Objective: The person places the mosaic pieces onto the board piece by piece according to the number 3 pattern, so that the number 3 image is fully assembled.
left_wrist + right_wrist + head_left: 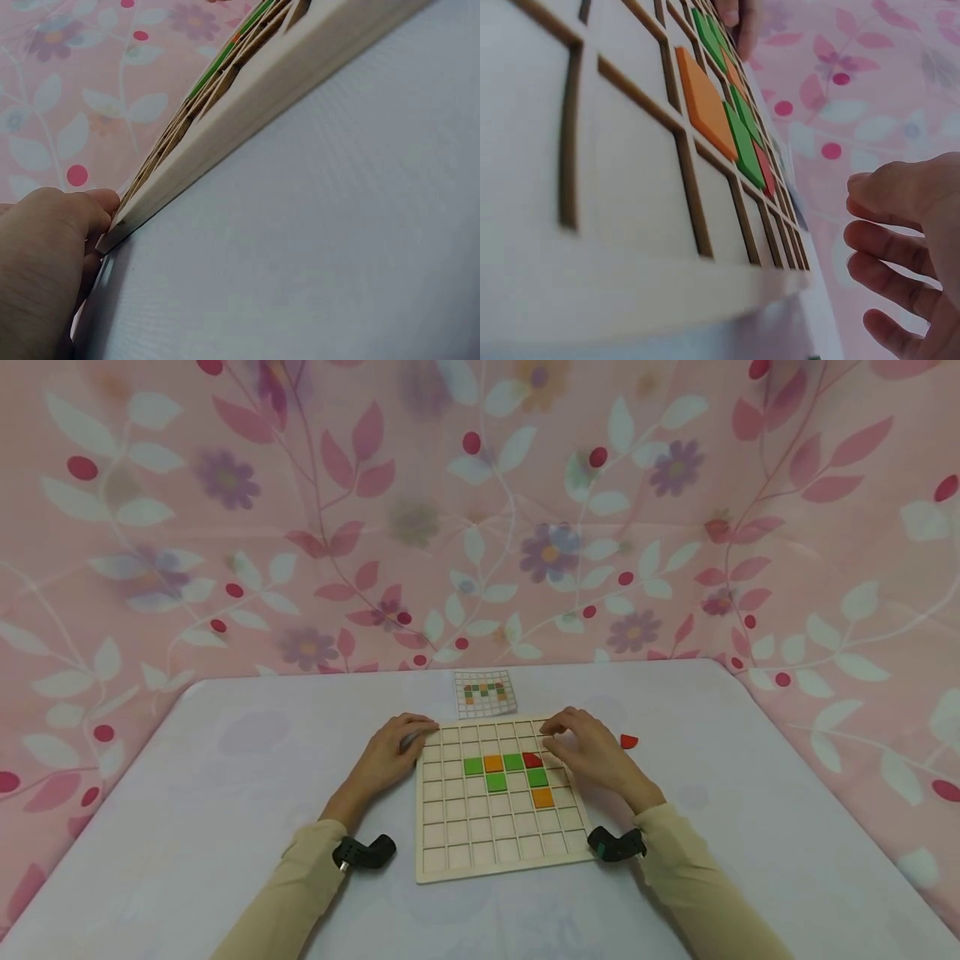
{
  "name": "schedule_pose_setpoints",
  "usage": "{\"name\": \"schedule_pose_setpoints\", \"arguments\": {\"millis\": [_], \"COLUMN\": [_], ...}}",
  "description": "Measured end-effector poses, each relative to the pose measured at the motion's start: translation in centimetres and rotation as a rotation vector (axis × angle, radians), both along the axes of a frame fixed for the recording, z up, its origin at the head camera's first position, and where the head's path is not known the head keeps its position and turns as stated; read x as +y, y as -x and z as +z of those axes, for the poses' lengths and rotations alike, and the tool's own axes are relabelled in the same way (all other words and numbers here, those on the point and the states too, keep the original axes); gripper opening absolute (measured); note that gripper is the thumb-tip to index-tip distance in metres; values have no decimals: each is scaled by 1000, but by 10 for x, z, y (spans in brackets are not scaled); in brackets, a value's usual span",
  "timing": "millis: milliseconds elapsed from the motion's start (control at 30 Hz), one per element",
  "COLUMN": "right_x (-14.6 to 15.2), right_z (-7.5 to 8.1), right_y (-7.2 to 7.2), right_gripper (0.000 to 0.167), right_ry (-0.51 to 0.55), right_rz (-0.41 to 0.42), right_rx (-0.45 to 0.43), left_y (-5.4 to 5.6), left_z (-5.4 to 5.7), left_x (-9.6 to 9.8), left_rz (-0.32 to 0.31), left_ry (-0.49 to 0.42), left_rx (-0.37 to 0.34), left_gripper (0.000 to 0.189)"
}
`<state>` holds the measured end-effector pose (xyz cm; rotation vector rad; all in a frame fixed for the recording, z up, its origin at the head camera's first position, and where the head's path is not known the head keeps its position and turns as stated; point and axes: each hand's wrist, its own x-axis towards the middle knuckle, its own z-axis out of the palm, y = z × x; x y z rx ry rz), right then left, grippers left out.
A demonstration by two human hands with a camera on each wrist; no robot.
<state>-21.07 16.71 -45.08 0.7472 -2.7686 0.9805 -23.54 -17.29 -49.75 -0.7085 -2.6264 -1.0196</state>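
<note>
A pale wooden grid board [457, 835] lies on the table, with several green square tiles [497, 782], two orange tiles [492, 763] and a red piece with a rounded corner [532, 760] in its cells. My left hand [393, 750] holds the board's far left corner between its fingers; the left wrist view shows the fingers [94, 210] at that corner. Over the far right corner hovers my right hand [592, 752], fingers loosely bent. In the right wrist view there is a gap between its thumb and fingers [889, 247], and nothing is held.
A red quarter-round piece [628, 742] lies on the white tabletop [262, 827], to the right of my right hand. Behind the board lies a card [484, 693] printed with a grid of coloured shapes. A pink flowered cloth [420, 527] hangs behind the table.
</note>
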Motion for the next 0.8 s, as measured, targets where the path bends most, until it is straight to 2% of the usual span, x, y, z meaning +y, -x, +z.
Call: {"name": "schedule_pose_setpoints", "arguments": {"millis": [267,800], "right_x": [29,78], "right_z": [0,-3], "right_y": [4,12], "right_gripper": [21,23], "right_ry": [20,10], "right_rz": [-41,-141], "right_rx": [22,-59], "left_y": [1,2], "left_z": [-1,-4], "left_x": [0,-1], "left_rz": [-2,3], "left_ry": [4,8], "left_rx": [6,5], "left_gripper": [26,26]}}
